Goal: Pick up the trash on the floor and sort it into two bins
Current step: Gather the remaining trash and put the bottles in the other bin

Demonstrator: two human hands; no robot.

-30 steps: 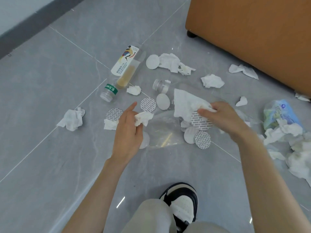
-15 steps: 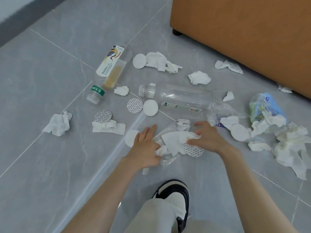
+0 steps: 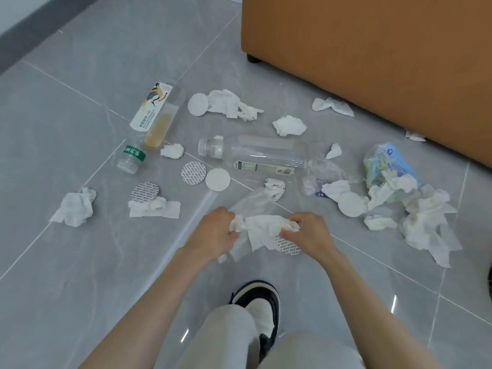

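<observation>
Grey tile floor [image 3: 80,262], orange cabinet [image 3: 372,62] at top right, trash scattered between. I see both hands low over the tiles, just ahead of a black-and-white shoe [image 3: 262,302]. Left hand [image 3: 213,233] has its fingers curled tight on a small tissue wad [image 3: 237,225]. Right hand [image 3: 308,233] pinches the other end of a white tissue sheet [image 3: 262,227] that spans the gap between the hands. A patterned round seal [image 3: 287,246] sits under the right fingers, possibly pinched too; I can't tell from here. Clear plastic film [image 3: 250,203] lies beneath the hands.

On the floor beyond them: an empty clear bottle [image 3: 261,155] on its side, a tea bottle [image 3: 157,113] to its left, more round seals and crumpled tissues around both. A blue pack [image 3: 388,163] lies on a tissue heap at right.
</observation>
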